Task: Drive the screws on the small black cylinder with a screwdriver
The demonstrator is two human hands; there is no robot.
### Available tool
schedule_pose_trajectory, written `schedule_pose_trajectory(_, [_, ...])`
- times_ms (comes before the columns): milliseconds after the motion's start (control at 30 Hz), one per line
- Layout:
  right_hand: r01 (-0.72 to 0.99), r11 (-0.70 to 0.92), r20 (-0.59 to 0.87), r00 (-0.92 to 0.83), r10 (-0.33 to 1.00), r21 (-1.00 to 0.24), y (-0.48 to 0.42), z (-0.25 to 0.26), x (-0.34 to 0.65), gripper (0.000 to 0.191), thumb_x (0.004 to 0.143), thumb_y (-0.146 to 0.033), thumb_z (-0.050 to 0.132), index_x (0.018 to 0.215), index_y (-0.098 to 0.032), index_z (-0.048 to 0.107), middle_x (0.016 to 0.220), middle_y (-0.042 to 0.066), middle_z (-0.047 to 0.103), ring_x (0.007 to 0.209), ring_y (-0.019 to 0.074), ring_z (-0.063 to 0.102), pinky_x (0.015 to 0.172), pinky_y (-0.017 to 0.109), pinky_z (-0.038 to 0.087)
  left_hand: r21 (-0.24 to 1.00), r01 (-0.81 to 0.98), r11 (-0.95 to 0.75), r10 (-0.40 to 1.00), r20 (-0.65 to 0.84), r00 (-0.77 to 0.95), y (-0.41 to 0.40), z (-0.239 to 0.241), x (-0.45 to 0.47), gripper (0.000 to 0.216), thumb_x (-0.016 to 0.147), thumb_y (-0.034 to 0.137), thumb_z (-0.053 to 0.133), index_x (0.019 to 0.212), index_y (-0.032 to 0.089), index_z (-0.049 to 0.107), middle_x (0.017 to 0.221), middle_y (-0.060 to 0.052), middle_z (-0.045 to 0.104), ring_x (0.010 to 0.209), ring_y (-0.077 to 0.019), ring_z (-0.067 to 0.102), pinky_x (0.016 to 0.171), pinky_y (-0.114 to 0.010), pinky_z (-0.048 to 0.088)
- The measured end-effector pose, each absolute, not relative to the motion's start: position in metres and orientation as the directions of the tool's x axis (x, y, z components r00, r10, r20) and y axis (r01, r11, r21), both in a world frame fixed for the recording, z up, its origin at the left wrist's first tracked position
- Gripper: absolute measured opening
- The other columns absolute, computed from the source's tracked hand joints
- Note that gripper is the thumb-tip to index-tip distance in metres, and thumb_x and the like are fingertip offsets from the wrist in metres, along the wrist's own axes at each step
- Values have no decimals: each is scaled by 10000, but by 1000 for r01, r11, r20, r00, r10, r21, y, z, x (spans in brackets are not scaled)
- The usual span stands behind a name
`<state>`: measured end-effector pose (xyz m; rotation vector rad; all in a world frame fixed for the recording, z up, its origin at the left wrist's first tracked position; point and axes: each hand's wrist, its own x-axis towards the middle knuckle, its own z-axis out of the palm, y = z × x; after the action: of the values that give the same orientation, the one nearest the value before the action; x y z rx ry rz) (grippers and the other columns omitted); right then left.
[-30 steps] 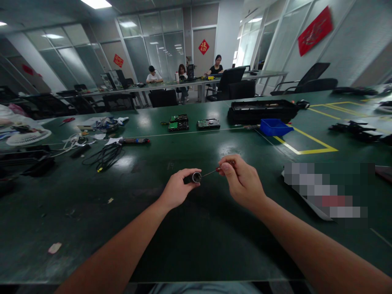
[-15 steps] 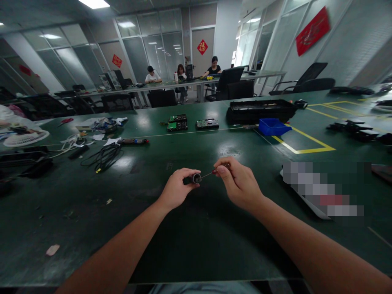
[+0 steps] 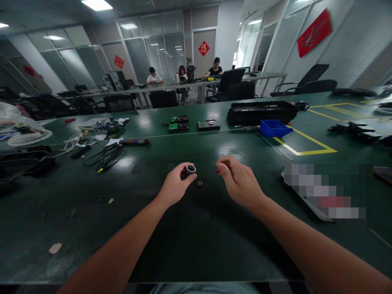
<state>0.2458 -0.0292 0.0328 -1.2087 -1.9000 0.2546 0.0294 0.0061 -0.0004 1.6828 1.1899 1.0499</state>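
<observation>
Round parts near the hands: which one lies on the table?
The small part, lying loose right of the larger ring, which the left hand holds.

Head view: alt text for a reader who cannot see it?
Over a green table, the left hand pinches a small black cylinder and the right hand holds a thin screwdriver; a small dark part lies between them. Circuit boards and a blue bin sit farther back.

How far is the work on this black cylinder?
Done, it seems: a small round piece lies loose on the table, apart from the black cylinder. In hand: the left hand holds the cylinder, the right hand a thin screwdriver, its tip off the part. Left: unclear; the cylinder's inside is hidden.
</observation>
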Motion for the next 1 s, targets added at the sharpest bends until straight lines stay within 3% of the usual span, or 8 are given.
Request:
schedule_pose_trajectory(100, [647,502,549,-151,822,-574,-29,33,246,194,1025,-322,403,1004,-198,551,832,44,685,758,198,668,691,319,461,994,-87,-62,981,77,180,8,8,26,341,891,285,580,1224,218,555,1087,-66,635,895,-172,608,819,-319,491])
schedule_pose_trajectory(167, [644,501,547,-150,824,-578,-28,34,246,195,1024,-323,406,1000,-198,553,826,42,684,755,198,667,689,319,460,978,-208,10,978,34,208,8,16,24,274,888,327,577,1136,211,556,971,-39,614,774,-143,580,680,-267,473])
schedule_pose_trajectory(233, [642,505,546,-156,823,-578,-28,34,246,194,1022,-325,409,998,-197,554,823,42,683,750,197,665,682,317,458,996,-91,23,967,1,253,7,23,22,255,867,408,622,997,194,571,818,-13,588,672,-131,542,586,-241,424])
schedule_pose_trajectory(333, [639,513,549,-166,819,-573,-29,34,246,192,1022,-321,410,1004,-196,554,828,43,683,750,197,667,676,314,458,937,334,-98,948,-14,317,5,31,23,323,848,501,644,910,185,617,719,-10,606,602,-138,532,569,-256,407])
schedule_pose_trajectory(533, [643,514,553,-163,817,-569,-32,36,245,183,1020,-298,407,995,-191,554,822,47,681,755,197,671,687,314,463,489,776,-398,872,-61,486,6,22,39,405,870,393,628,1255,268,643,1004,-53,703,894,-234,651,748,-328,465])
schedule_pose_trajectory(667, [650,504,539,-169,825,-569,-32,36,245,184,1020,-299,405,996,-193,554,829,49,685,758,201,673,682,318,467,293,833,-470,848,-113,518,11,12,47,340,866,408,641,1167,255,680,1079,-77,676,940,-264,645,742,-344,480])
schedule_pose_trajectory(833, [647,505,534,-173,827,-572,-31,35,246,192,1022,-315,402,1006,-197,553,836,48,689,765,203,672,698,326,471,256,830,-496,847,-68,527,13,13,45,226,902,389,599,1034,232,692,1051,-66,676,905,-239,649,737,-328,490])
schedule_pose_trajectory(1000, [642,501,520,-182,835,-580,-31,34,246,202,1024,-325,399,995,-197,553,836,50,685,766,204,667,691,325,467,497,760,-419,874,-5,485,18,17,29,234,875,359,622,1041,235,732,994,-43,728,897,-207,655,790,-312,483])
